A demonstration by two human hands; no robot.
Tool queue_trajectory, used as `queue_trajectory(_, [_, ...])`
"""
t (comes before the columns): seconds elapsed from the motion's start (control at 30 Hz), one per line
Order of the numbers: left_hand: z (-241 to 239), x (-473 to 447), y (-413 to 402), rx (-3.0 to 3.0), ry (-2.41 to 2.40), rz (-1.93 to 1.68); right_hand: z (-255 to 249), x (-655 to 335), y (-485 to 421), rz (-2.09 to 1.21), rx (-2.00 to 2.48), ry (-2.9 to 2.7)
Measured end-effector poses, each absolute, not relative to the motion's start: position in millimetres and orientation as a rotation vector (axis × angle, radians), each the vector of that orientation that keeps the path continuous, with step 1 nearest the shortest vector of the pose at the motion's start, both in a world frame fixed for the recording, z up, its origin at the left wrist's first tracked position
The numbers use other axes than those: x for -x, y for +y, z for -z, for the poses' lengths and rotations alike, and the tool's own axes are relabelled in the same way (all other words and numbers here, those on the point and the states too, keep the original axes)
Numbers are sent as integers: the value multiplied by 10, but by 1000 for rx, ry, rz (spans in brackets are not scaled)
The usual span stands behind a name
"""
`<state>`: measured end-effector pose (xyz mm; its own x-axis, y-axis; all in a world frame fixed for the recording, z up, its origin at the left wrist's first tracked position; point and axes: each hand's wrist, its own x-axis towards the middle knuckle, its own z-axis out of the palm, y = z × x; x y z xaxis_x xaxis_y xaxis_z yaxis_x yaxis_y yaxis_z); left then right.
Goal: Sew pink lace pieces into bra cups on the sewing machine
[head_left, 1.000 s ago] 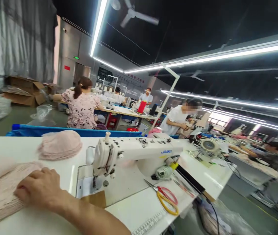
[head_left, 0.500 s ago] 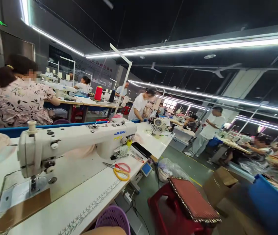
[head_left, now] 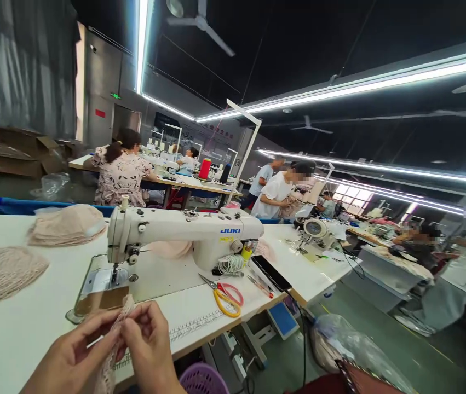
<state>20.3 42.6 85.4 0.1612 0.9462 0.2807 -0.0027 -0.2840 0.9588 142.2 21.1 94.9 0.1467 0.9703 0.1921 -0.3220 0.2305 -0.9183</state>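
Note:
Both hands come up from the bottom of the view, in front of the sewing machine (head_left: pixel 171 227). My left hand (head_left: pixel 74 350) pinches a strip of pale pink lace fabric (head_left: pixel 107 375). Fingers and thumb of my right hand (head_left: pixel 148 339) close on the same lace, close beside the left. Its upper end pokes out above the fingertips, and the rest hangs down between the hands. Just beyond them lie the machine's needle plate and a brown board (head_left: pixel 105 300). Right of my hands, scissors (head_left: pixel 226 295) with red and yellow handles rest on the table.
Pale lace pieces (head_left: pixel 5 273) and a stack of cup-shaped pieces (head_left: pixel 66 224) lie on the left. A black phone (head_left: pixel 271 273) sits near the right edge. A purple basket (head_left: pixel 203 378) stands below. People work at other tables behind.
The view has swung left and drawn back, showing more of the table's left side. Both hands have come into view with the lace held between them.

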Motion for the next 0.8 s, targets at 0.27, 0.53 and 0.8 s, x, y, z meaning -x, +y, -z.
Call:
queue_trajectory(0.27, [-1034,-223,341,-1116,871,-1121,-918,-1416,232,-1219,883,-957])
queue_trajectory(0.53, [-990,-186,373,-842,819,-1128,-663,-1422,341,-1239,789,-979])
queue_trajectory(0.8, [-787,-153,444,-790,754,-1124,-612,-1357,358,-1160,880,-1081])
